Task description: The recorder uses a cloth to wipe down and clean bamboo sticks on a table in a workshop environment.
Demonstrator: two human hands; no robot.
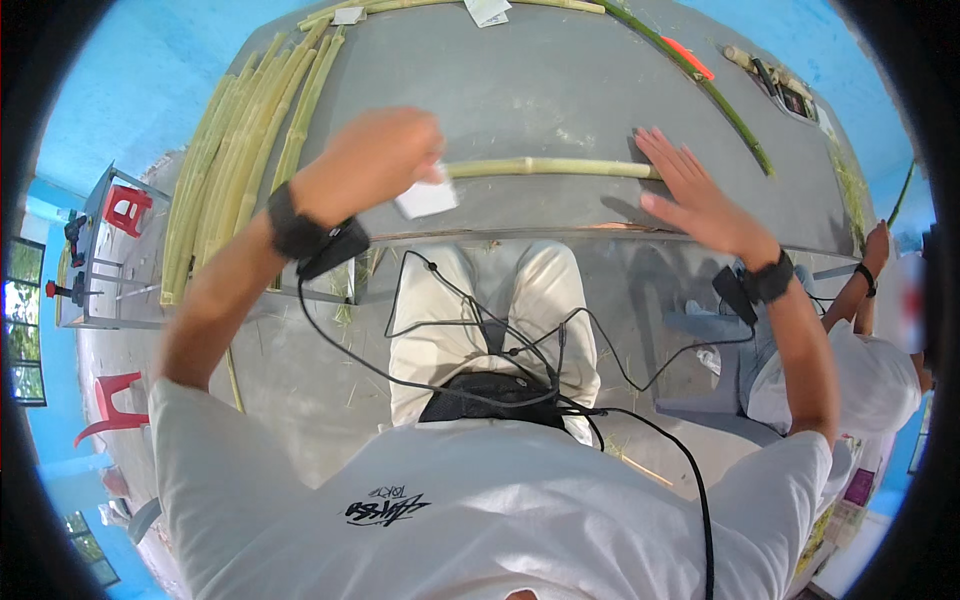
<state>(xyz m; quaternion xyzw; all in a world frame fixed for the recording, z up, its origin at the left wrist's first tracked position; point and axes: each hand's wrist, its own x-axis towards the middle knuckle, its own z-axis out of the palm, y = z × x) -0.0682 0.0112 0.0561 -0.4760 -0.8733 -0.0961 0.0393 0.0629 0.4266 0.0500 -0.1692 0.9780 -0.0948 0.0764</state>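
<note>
A peeled, pale green bamboo pole (550,167) lies crosswise near the front edge of the grey table (520,100). At its left part my left hand (385,150) is closed, slightly smeared by motion, gripping a white sheet of paper (428,198) that hangs toward the table edge. The sheet covers or hides the pole's left end. My right hand (695,190) is open, fingers stretched out and lying over the pole's right end. Both wrists wear black bands with small boxes and cables.
Several bamboo poles (235,150) lie at the left, overhanging the table. A dark green bamboo stick (735,120) and an orange object (690,58) lie far right. White papers (487,10) sit at the back. A co-worker (835,380) holds a stick at right. Cables (500,350) cross my lap.
</note>
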